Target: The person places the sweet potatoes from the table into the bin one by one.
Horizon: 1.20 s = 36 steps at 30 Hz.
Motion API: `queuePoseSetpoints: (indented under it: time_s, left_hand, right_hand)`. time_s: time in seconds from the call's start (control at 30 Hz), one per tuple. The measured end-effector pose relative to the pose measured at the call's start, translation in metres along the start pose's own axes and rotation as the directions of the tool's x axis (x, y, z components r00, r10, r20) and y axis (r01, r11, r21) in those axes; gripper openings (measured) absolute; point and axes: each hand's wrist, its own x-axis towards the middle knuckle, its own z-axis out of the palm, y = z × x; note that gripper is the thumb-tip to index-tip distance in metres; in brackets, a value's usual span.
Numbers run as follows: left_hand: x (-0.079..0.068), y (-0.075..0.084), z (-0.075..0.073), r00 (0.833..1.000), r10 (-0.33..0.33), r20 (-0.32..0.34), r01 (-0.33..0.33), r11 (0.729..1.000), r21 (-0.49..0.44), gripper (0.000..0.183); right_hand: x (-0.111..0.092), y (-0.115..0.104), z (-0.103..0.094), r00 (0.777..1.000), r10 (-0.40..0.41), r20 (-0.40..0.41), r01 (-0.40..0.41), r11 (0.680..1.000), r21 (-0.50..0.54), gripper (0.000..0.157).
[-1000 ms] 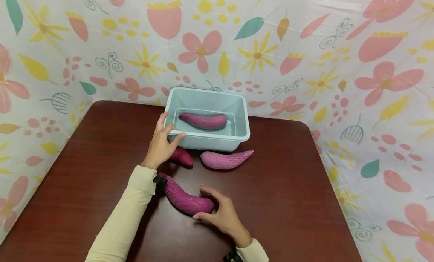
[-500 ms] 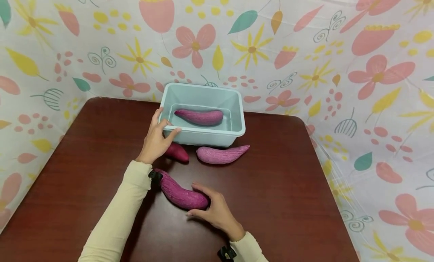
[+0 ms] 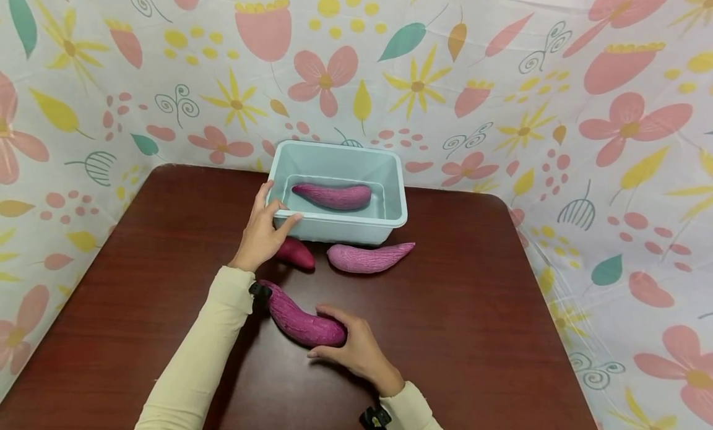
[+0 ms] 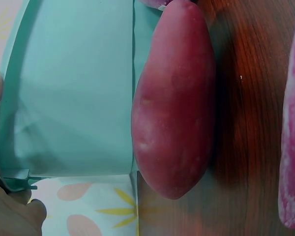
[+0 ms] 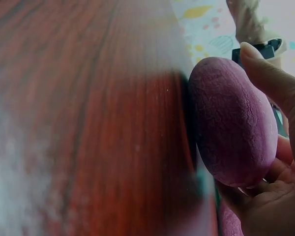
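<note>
My left hand (image 3: 259, 235) grips the near left corner of a pale blue plastic basin (image 3: 340, 227), fingers at the side and thumb on the front rim. Inside the basin lies a purple sweet potato (image 3: 334, 197). My right hand (image 3: 362, 349) curves round the rounded right end of a larger purple sweet potato (image 3: 303, 323) on the table, thumb on the near side and fingers on the far side; the right wrist view shows this sweet potato (image 5: 231, 123) close up. A smooth red sweet potato (image 4: 174, 108) lies against the basin's front, partly hidden in the head view by my left hand.
A lighter pink-purple sweet potato (image 3: 367, 258) lies just in front of the basin, its thin tip pointing right. The dark brown table (image 3: 473, 331) meets a flower-printed cloth (image 3: 501, 77) at the back and sides.
The view has shifted slightly. My right hand has moved a little in round the end of the large purple sweet potato. My left hand stays on the basin.
</note>
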Motion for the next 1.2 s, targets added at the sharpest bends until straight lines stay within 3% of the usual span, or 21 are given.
queuePoseSetpoints:
  time_s: [0.53, 0.73, 0.93, 1.2]
  left_hand:
    - [0.0012, 0.0021, 0.0009, 1.0, 0.023, -0.004, -0.023, 0.999, -0.027, 0.032]
    - [0.0003, 0.0003, 0.0014, 1.0, 0.02, -0.007, -0.02, 0.999, -0.032, 0.032]
    - [0.001, -0.0008, 0.0016, 1.0, 0.018, -0.007, -0.018, 0.999, -0.034, 0.033]
    - [0.001, -0.0026, 0.0013, 1.0, 0.008, -0.007, -0.008, 1.0, -0.029, 0.032]
  right_hand:
    - [0.0043, 0.0016, 0.002, 0.999, 0.02, 0.031, -0.021, 0.999, 0.029, 0.063]
    - [0.005, 0.0015, 0.0034, 0.997, 0.066, 0.033, -0.068, 0.996, 0.058, 0.058]
    - [0.0047, 0.0017, 0.0042, 0.996, 0.087, 0.015, -0.088, 0.993, 0.074, 0.054]
    - [0.0042, 0.0011, 0.001, 0.998, 0.051, -0.032, -0.049, 0.996, 0.076, 0.052]
